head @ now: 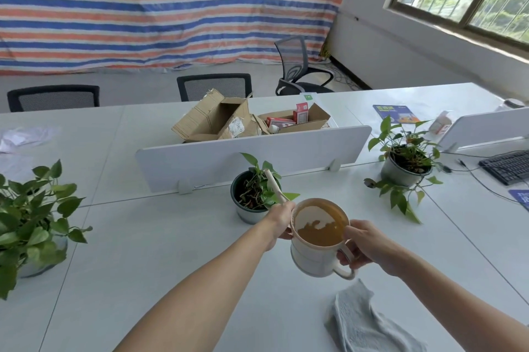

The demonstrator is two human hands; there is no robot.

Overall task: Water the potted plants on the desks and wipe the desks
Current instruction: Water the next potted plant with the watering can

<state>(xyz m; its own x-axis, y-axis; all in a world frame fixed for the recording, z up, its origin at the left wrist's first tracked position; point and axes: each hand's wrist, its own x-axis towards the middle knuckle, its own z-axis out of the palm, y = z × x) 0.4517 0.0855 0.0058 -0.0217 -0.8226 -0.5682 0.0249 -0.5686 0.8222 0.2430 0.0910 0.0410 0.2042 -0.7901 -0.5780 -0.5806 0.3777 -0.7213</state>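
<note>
- While our left hand (282, 220) and right hand (369, 248) curl fingers round the watering can (315, 254), spout (274, 186) toward the middle plant (256, 194), we judge watering underway.
- Wiping remains; cloth (363, 320) untouched.

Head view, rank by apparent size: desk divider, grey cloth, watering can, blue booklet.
1. desk divider
2. grey cloth and watering can: close. Both are near the camera and the cloth is cut off by the frame, so they are not ranked.
3. blue booklet, also the farthest
</note>
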